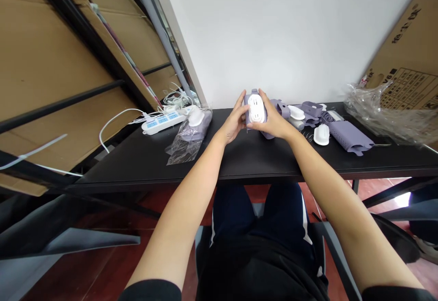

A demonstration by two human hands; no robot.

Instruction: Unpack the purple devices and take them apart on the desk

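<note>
Between both hands, above the black table, is a purple plastic housing (247, 117) with a white oval piece (256, 108) on the side facing me. The white piece has small slots. My left hand (235, 122) grips the housing from the left, fingertips against its side and the white piece's edge. My right hand (274, 120) wraps round the right side, thumb along the lower edge. To the right lie another purple housing (351, 135), a white oval cap (321, 134), a second white cap (296, 112) and several loose purple parts (311, 108).
A purple and white item in a clear bag (187, 139) lies left of my hands. Beside it is a white power strip (164, 122) with tangled cables. Clear plastic wrap (386, 113) and a cardboard box (410, 59) stand at right. A white wall (273, 31) rises behind the black table (137, 159).
</note>
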